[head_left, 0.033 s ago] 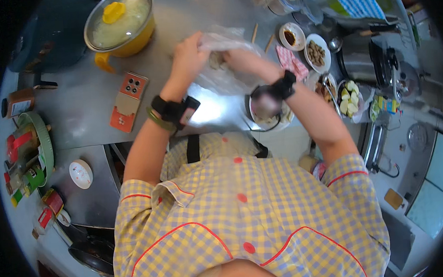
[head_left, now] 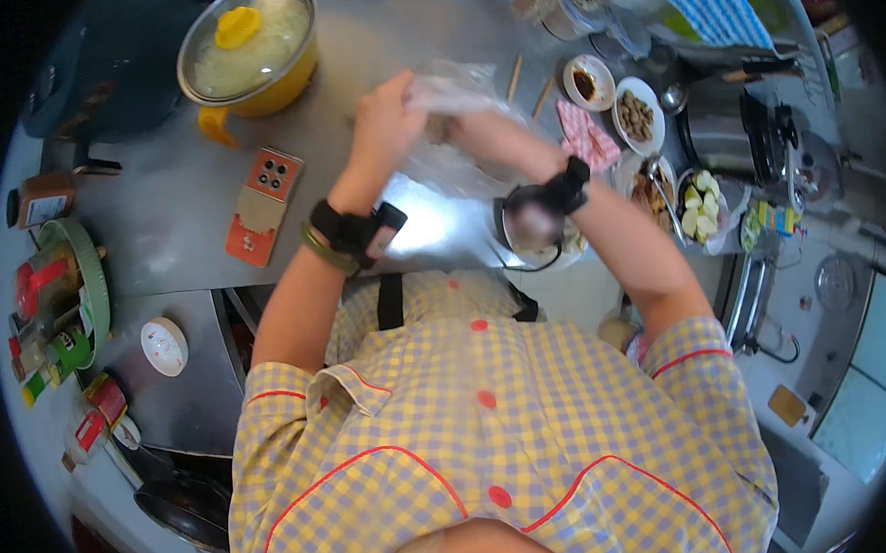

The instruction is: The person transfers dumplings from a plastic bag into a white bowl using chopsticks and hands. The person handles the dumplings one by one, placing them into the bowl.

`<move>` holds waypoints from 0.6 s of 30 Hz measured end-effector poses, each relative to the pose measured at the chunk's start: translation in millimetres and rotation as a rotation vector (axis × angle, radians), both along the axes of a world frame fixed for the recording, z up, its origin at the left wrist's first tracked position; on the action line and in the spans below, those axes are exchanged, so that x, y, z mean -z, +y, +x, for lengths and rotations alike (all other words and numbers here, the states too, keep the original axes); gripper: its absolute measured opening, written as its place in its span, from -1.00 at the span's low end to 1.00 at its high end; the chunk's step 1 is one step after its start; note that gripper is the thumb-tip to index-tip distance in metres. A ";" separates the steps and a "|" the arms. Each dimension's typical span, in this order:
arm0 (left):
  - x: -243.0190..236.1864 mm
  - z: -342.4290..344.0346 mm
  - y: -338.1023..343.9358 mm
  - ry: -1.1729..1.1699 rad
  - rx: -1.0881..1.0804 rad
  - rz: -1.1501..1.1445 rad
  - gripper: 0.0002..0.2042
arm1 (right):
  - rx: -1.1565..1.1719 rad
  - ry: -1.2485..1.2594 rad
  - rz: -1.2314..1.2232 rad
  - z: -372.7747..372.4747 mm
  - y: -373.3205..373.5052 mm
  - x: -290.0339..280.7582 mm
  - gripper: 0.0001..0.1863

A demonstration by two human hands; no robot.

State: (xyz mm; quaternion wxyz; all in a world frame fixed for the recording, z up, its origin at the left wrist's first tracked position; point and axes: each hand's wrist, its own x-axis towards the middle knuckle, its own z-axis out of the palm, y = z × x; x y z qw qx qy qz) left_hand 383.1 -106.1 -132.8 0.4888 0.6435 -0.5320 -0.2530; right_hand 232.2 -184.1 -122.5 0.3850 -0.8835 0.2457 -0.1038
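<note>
Over the steel counter [head_left: 341,42] my left hand [head_left: 390,119] is closed on the gathered edge of a clear plastic bag [head_left: 453,171]. My right hand [head_left: 496,136] reaches into the bag's mouth, its fingers hidden by the film. Between the two hands a small pale brownish lump [head_left: 438,129] shows blurrily inside the bag; its kind is unclear. The bag hangs loosely below my hands, close above the counter. A black strap with a small device sits on each wrist.
To the left stand a yellow lidded pot [head_left: 252,66] and a phone [head_left: 264,206]. On the right are wooden chopsticks [head_left: 515,77], a checked cloth [head_left: 586,137], a sauce bowl [head_left: 588,82], a peanut dish [head_left: 638,116], cut pale vegetables [head_left: 700,206] and a dark cooker [head_left: 721,127].
The whole picture has shifted slightly. My hands stay at the bag in nearly the same pose, and the bag's film has crumpled a little differently.
</note>
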 end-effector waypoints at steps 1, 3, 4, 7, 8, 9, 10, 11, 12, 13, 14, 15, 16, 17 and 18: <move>-5.7 -5.1 5.5 0.051 0.000 -0.018 -0.92 | -0.010 -0.152 0.023 -3.5 9.8 6.4 -0.68; -16.0 -16.9 16.7 0.150 0.000 -0.054 -0.96 | 0.035 -0.037 0.028 -1.3 9.8 17.1 -0.65; -18.8 -20.4 19.6 0.126 0.022 -0.054 -0.97 | 0.075 0.006 -0.022 0.1 6.5 21.3 -0.62; -16.8 -21.3 25.9 0.094 0.052 -0.019 -0.94 | 0.197 0.088 -0.357 17.2 -2.1 22.2 -0.53; -12.9 -19.3 26.4 0.113 0.047 0.006 -0.92 | 0.223 0.177 -0.402 21.7 -2.6 18.1 -0.51; -10.1 -16.9 26.2 0.133 0.043 0.031 -0.90 | 0.252 0.266 -0.448 24.9 -2.6 13.1 -0.50; -10.4 -16.1 25.6 0.123 0.040 0.036 -0.90 | 0.285 0.360 -0.492 26.2 -1.6 7.8 -0.48; -11.1 -15.3 26.2 0.114 0.033 0.041 -0.90 | 0.263 0.371 -0.484 28.9 2.0 -2.5 -0.49; -11.5 -14.5 26.5 0.106 0.027 0.047 -0.90 | 0.240 0.384 -0.476 31.7 6.0 -15.4 -0.51; -11.5 -15.2 25.0 0.107 0.028 0.053 -0.90 | 0.227 0.396 -0.468 32.8 6.3 -23.2 -0.52; -10.2 -16.3 23.5 0.109 0.028 0.061 -0.89 | 0.226 0.392 -0.476 32.0 3.8 -19.6 -0.53; -8.9 -16.2 22.3 0.111 0.030 0.069 -0.89 | 0.226 0.389 -0.483 29.9 1.3 -11.4 -0.54; -8.3 -15.7 22.0 0.112 0.028 0.060 -0.89 | 0.227 0.386 -0.491 30.3 0.7 -9.4 -0.55; -7.8 -15.3 21.5 0.113 0.027 0.052 -0.89 | 0.274 0.411 -0.482 31.8 0.0 -7.9 -0.55; -7.1 -15.2 21.0 0.114 0.027 0.044 -0.89 | 0.322 0.436 -0.472 34.2 0.3 -6.6 -0.54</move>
